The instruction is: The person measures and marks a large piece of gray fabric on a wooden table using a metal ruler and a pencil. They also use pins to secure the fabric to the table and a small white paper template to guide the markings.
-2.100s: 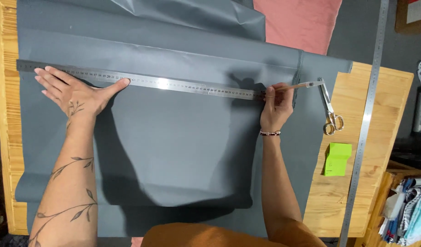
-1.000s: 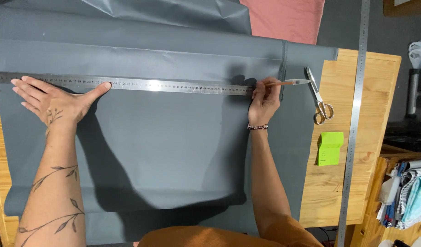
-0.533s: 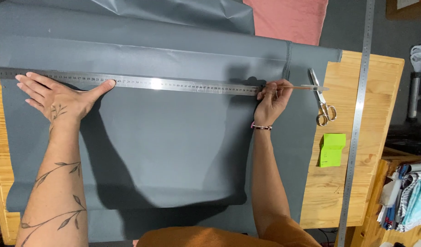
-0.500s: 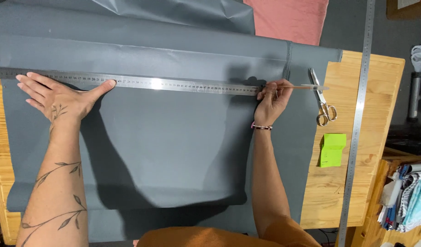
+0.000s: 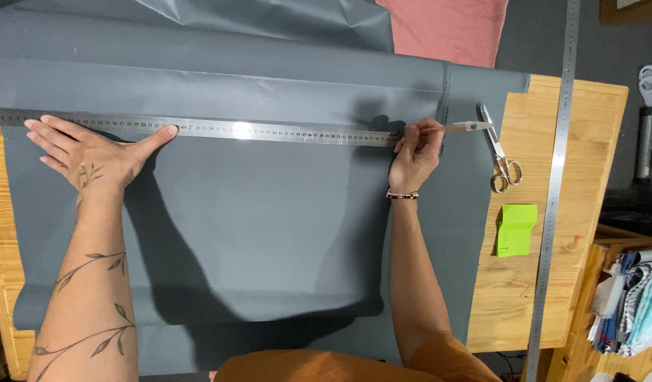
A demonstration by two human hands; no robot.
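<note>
A large grey sheet (image 5: 269,212) covers most of the wooden table (image 5: 574,141). Across it lies a long steel ruler (image 5: 269,131), left to right. My left hand (image 5: 92,148) lies flat with spread fingers, pressing the ruler's left part onto the sheet. My right hand (image 5: 414,152) grips a thin pen (image 5: 467,126) at the ruler's right end, its tip hidden by my fingers against the ruler's edge. The pen's back end points right, toward the scissors (image 5: 501,152).
The scissors lie on the sheet's right edge. A green sticky note (image 5: 516,230) rests on bare wood. A second long steel ruler (image 5: 552,191) runs along the table's right side. Pink fabric (image 5: 446,28) lies at the back. Folded cloths (image 5: 634,304) are stacked at lower right.
My right hand with the pen has shifted slightly right along the ruler's edge. My left hand stays pressed on the ruler. The camera view drifted a little.
</note>
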